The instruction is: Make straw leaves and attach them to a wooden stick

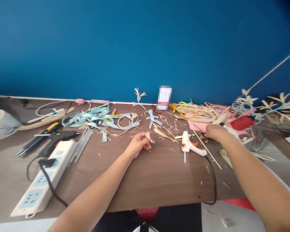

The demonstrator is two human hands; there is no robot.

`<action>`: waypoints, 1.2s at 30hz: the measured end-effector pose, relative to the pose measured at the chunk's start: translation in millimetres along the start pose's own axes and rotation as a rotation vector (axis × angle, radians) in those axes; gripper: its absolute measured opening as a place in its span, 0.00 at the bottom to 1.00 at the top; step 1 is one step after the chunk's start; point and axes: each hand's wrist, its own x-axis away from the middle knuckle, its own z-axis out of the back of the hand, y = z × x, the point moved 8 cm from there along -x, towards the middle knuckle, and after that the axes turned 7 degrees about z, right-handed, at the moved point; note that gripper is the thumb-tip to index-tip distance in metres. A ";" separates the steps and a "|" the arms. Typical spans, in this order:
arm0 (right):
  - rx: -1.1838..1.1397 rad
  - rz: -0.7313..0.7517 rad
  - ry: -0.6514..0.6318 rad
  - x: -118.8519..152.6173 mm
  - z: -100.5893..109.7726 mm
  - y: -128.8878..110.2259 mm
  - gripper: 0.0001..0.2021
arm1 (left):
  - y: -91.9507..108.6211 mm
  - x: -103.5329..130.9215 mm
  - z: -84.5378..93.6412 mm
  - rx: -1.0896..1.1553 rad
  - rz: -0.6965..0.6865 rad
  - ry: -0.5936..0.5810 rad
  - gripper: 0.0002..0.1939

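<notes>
Between the thumb and fingers of my left hand [139, 145] is a small pale husk piece [148, 136], held low above the middle of the table. My right hand [215, 131] is at the right-hand pile, its fingers curled downward beside dark, thin items. What it grips, if anything, is hidden. A white glue gun [190, 145] lies on its side between my hands, a clear stick protruding from it. Beyond my left hand is a blue-wrapped figure-like piece [150, 118]. A small husk flower on a blue stem [140, 96] leans near the wall.
A white power strip [42, 177], black glue gun [59, 141], clear glue sticks [83, 145] and utility knife [38, 138] lie left. Light-blue ribbon [91, 117] is heaped behind them. Pale husk strips [195, 112] and a red roll [243, 123] crowd the right. A cord [215, 183] hangs over the front edge.
</notes>
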 end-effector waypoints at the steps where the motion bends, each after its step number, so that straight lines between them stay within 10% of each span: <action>1: 0.079 -0.013 -0.219 -1.4 -11.3 0.9 0.18 | -0.2 -0.3 -0.2 0.000 -0.001 -0.004 0.09; 3: 0.203 0.013 -0.412 -1.1 -15.8 -1.3 0.18 | 0.0 -0.9 -0.4 0.009 -0.007 -0.006 0.09; 14: 0.137 0.088 -0.380 19.4 -19.5 -11.4 0.03 | 3.8 0.3 1.6 0.024 0.000 0.049 0.13; 25: -0.004 0.228 0.024 41.8 18.6 -47.8 0.11 | 0.4 -4.5 11.6 0.219 -0.005 0.061 0.13; 32: -0.163 0.258 0.182 62.6 11.1 -26.4 0.08 | 1.3 -4.4 10.4 0.220 0.019 0.055 0.12; 36: -0.299 0.080 0.355 85.3 14.9 24.3 0.10 | -0.5 -3.9 14.7 0.243 0.020 0.073 0.13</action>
